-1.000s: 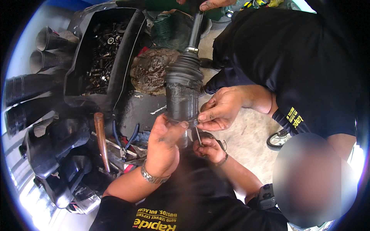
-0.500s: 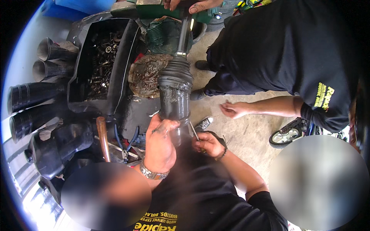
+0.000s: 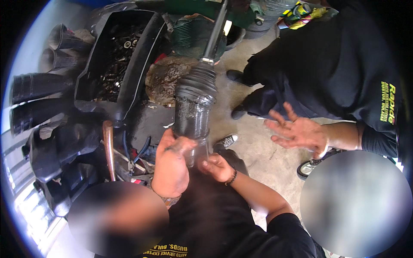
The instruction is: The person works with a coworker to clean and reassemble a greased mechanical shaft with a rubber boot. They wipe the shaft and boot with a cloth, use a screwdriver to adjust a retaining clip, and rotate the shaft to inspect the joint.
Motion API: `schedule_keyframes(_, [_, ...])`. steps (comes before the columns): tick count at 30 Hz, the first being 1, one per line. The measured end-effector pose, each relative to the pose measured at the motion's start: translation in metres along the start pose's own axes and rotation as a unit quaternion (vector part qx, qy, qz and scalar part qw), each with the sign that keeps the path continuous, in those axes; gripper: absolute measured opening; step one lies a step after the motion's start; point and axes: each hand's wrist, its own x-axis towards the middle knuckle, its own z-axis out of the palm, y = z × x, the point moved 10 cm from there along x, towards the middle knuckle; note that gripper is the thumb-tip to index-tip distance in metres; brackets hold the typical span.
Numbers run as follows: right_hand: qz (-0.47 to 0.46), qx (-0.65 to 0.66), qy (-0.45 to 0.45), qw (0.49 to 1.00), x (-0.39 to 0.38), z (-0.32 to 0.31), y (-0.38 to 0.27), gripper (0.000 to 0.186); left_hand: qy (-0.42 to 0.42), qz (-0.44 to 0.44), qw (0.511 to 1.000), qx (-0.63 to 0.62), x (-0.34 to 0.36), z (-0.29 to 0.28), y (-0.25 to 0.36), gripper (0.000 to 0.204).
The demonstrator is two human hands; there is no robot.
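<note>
A greasy drive axle [image 3: 192, 116] with a ribbed black rubber boot [image 3: 196, 84] stands nearly upright before me, its bare metal shaft [image 3: 215, 36] running up out of view. My left hand [image 3: 171, 165], with a watch at the wrist, is wrapped round the axle's lower end, thumb across its front. Beside that end, on the right, my right hand [image 3: 218, 167] wears a bead bracelet and has its fingers curled closed. A thin metal tool showed in it earlier; now blur and the fingers mostly hide it. Another person's hand [image 3: 299, 133] hovers open at the right, fingers spread.
A black bin [image 3: 144, 64] of greasy metal parts stands at left, beside black tube-like pieces [image 3: 41, 88]. Nearer lie a wooden handle [image 3: 109, 150] and blue-handled pliers [image 3: 142, 150]. A brown, greasy round piece [image 3: 161, 81] lies behind the axle. A co-worker in black [image 3: 318, 64] stands right.
The axle's lower end has shifted slightly left with my hands. The co-worker's hand has risen rightward and spread its fingers. Hands at the shaft's top are out of view.
</note>
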Motion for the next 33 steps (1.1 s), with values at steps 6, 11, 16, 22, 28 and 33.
schedule_keyframes(6, [0.025,-0.025,0.007,0.999,-0.007,-0.009,0.001,0.040,0.023,-0.007,0.999,0.044,-0.005,0.003,-0.002,0.033])
schedule_keyframes(11, [0.001,-0.089,-0.006,0.996,-0.007,-0.016,-0.005,0.040,0.030,0.005,0.999,0.032,-0.005,0.003,-0.001,0.032])
schedule_keyframes(16, [-0.015,-0.095,-0.019,0.995,-0.003,-0.012,-0.006,0.037,0.036,0.017,0.999,0.034,-0.004,-0.001,-0.003,0.031])
schedule_keyframes(22, [0.009,0.026,-0.036,0.999,0.001,-0.004,0.004,0.038,0.024,0.026,0.998,0.048,-0.003,-0.003,0.000,0.030])
schedule_keyframes(28, [-0.040,-0.013,-0.028,0.999,0.009,-0.004,0.004,0.038,-0.003,0.047,0.996,0.071,-0.004,0.000,0.002,0.034])
schedule_keyframes(33, [-0.147,-0.121,0.014,0.982,0.024,-0.008,-0.008,0.038,-0.014,0.043,0.992,0.119,-0.003,-0.002,0.001,0.044])
